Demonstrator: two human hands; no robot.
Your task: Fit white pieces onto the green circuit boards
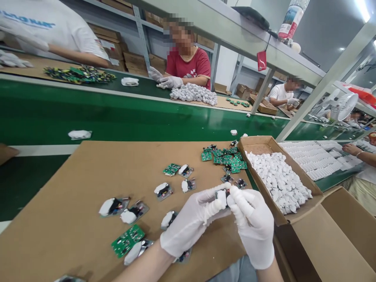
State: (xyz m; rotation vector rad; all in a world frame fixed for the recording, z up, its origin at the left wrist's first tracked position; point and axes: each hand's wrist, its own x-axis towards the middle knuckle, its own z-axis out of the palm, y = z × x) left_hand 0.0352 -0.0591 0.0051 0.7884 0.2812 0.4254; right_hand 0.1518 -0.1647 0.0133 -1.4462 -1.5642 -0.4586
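Note:
Both my hands wear white gloves and meet above the cardboard sheet point(73, 188). My left hand point(190, 221) is closed around a small circuit board point(222, 197) that carries a white pad. The fingertips of my right hand point(254, 225) pinch the near side of that board and hide much of it. To the left lie several boards with white pads, such as one board point(163, 190) near my left hand. Bare green boards are heaped behind my hands, including one green board point(235, 164), and a green board pair point(128, 239) lies front left.
On the right, a cardboard tray point(263, 145) holds many small white pieces point(277, 180), beside an opened carton point(331, 243). Behind runs a green conveyor belt point(147, 121) carrying a white piece point(80, 134). Gloved co-workers sit across it. A slanting metal post point(311, 90) stands at right.

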